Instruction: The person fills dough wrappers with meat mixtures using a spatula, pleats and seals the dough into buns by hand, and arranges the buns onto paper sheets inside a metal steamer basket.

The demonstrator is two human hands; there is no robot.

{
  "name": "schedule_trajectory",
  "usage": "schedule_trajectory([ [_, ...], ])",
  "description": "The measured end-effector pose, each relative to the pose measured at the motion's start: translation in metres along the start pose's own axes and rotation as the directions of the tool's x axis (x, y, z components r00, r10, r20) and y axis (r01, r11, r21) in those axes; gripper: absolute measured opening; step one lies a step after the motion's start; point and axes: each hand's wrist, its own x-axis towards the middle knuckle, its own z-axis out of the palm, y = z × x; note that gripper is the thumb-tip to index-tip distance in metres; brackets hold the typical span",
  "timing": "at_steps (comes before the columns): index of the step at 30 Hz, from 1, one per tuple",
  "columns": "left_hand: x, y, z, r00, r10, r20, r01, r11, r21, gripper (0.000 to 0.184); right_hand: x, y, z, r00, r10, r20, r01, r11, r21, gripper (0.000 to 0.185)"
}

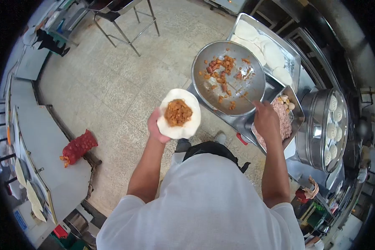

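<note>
On my left hand point(156, 126) lies a round white dough wrapper point(190, 98), gripped at its left and lower edge. A mound of orange-brown chopped filling point(178, 112) sits in the middle of the wrapper. My right hand point(266, 120) is closed at the near rim of a large metal bowl point(199, 71). Its fingers hold a thin metal utensil point(237, 91) that reaches into the bowl; its tip is hard to make out among the filling. More chopped filling point(227, 64) is scattered in the bowl.
Behind the bowl, a metal tray point(293, 54) holds several dough wrappers. Right of my right hand stands a pan of pink minced meat point(284, 121) with pale chunks. Beyond it is a steamer point(310, 129) with several buns. A red mesh sack point(80, 148) lies at left; a stool point(127, 35) stands behind.
</note>
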Motion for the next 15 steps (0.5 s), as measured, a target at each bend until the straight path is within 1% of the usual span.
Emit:
schedule_trajectory([
  [1, -0.006, -0.006, 0.012, 1.000, -0.009, 0.002, 0.009, 1.000, -0.001, 0.075, 0.009, 0.009, 0.013, 0.999, 0.047, 0.011, -0.046, 0.993, -0.112, 0.031],
  [3, -0.016, -0.018, 0.030, 0.977, 0.095, 0.191, -0.061, 0.983, -0.175, 0.085, 0.027, 0.023, 0.039, 0.998, 0.068, -0.004, -0.068, 0.988, -0.141, 0.030],
  [4, -0.019, -0.016, 0.019, 0.977, 0.094, 0.189, -0.061, 0.982, -0.177, 0.085, 0.031, 0.025, 0.047, 0.997, 0.073, -0.023, -0.076, 0.983, -0.168, 0.030],
  [5, -0.022, -0.009, -0.002, 0.993, 0.029, 0.112, -0.026, 0.999, -0.032, 0.091, 0.032, 0.027, 0.056, 0.997, 0.070, -0.024, -0.073, 0.983, -0.169, 0.030],
  [6, -0.022, -0.004, -0.001, 0.999, -0.024, 0.024, 0.021, 0.994, 0.110, 0.097, 0.034, 0.019, 0.060, 0.999, 0.046, 0.003, -0.045, 0.990, -0.137, 0.029],
  [7, -0.023, 0.000, 0.000, 0.995, -0.083, -0.049, 0.095, 0.940, 0.328, 0.104, 0.035, 0.013, 0.064, 0.999, 0.020, 0.032, -0.017, 0.994, -0.105, 0.028],
  [8, -0.024, 0.000, 0.001, 0.996, -0.077, -0.052, 0.090, 0.941, 0.327, 0.104, 0.034, 0.006, 0.066, 0.999, 0.014, 0.034, -0.010, 0.995, -0.103, 0.028],
  [9, -0.026, -0.005, 0.004, 0.998, -0.043, 0.051, 0.034, 0.988, 0.151, 0.103, 0.031, -0.007, 0.061, 0.997, 0.015, 0.080, -0.008, 0.996, -0.094, 0.029],
  [10, -0.027, -0.010, 0.011, 0.990, 0.009, 0.144, -0.004, 0.999, -0.037, 0.103, 0.024, -0.016, 0.058, 0.992, 0.018, 0.128, -0.007, 0.996, -0.086, 0.029],
  [11, -0.025, -0.013, 0.020, 0.979, 0.045, 0.201, -0.028, 0.996, -0.087, 0.097, 0.019, -0.019, 0.059, 0.991, 0.013, 0.135, -0.001, 0.996, -0.086, 0.029],
  [12, -0.021, -0.013, 0.016, 0.979, 0.053, 0.197, -0.036, 0.995, -0.089, 0.097, 0.015, -0.021, 0.061, 0.990, 0.005, 0.139, 0.006, 0.997, -0.077, 0.031],
  [14, -0.010, -0.010, 0.005, 0.983, 0.060, 0.175, -0.033, 0.987, -0.158, 0.093, 0.011, -0.024, 0.061, 0.990, -0.015, 0.138, 0.025, 0.997, -0.067, 0.032],
  [15, -0.006, -0.009, 0.006, 0.992, 0.047, 0.115, -0.037, 0.995, -0.090, 0.084, 0.007, -0.023, 0.060, 0.992, -0.038, 0.120, 0.042, 0.999, -0.025, 0.034],
])
